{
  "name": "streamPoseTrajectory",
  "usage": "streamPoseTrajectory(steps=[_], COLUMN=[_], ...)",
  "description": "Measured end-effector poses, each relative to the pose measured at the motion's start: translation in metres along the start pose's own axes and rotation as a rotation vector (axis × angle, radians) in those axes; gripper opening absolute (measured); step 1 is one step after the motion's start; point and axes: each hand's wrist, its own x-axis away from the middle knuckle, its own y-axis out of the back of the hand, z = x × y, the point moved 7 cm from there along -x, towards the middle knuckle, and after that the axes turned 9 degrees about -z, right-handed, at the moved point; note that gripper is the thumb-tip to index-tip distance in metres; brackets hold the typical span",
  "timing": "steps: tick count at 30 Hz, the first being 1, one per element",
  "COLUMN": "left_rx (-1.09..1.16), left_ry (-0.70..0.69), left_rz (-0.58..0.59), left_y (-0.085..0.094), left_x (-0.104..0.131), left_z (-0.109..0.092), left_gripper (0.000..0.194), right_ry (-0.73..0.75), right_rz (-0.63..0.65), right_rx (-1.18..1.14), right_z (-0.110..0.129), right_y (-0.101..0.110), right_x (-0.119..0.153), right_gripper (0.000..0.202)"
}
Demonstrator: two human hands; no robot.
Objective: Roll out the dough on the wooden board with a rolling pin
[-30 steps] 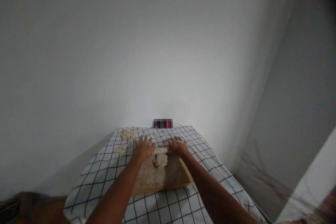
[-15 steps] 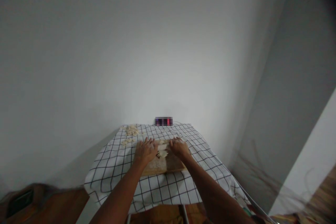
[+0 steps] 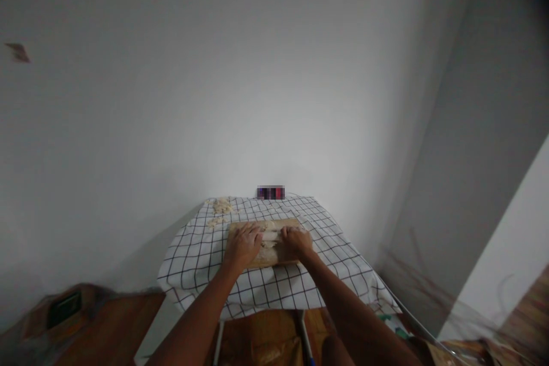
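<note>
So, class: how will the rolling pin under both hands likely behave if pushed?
The rolling pin looks cylindrical, so it probably rolls easily along the wooden board. It seems stiff. The soft dough beneath likely slows it.

Dough pieces [image 3: 221,206] crowd the cloth's [image 3: 193,251] far-left corner; its right side lies open.

Single head-worn camera, looking forward and slightly down from standing height; small counter with white black-checked cloth [image 3: 274,280] sits low in frame, plain white wall [image 3: 257,80] fills most.
</note>
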Motion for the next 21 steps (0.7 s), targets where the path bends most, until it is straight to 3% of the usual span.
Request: streamPoseTrajectory(steps=[7, 12, 17, 21], left_rx=[0.135, 0.128, 0.064, -0.022], left_ry=[0.025, 0.036, 0.047, 0.025], left_rz=[-0.049, -0.045, 0.015, 0.064], left_y=[0.011, 0.019, 0.014, 0.001], left_x=[0.018, 0.031, 0.034, 0.022], left_z=[-0.003, -0.009, -0.012, -0.007], left_gripper=[0.039, 0.034, 0.051, 0.062], right_ry=[0.051, -0.013, 0.004, 0.035], right_rz=[-0.02, -0.097, -0.089, -0.018], right_rx=[0.002, -0.097, -0.087, -0.021], right_z=[-0.004, -0.007, -0.005, -0.002], right_y=[-0.015, -0.018, -0.013, -0.006], right_x=[0.021, 0.028, 0.02, 0.003], right_gripper=[0.044, 0.051, 0.049, 0.045])
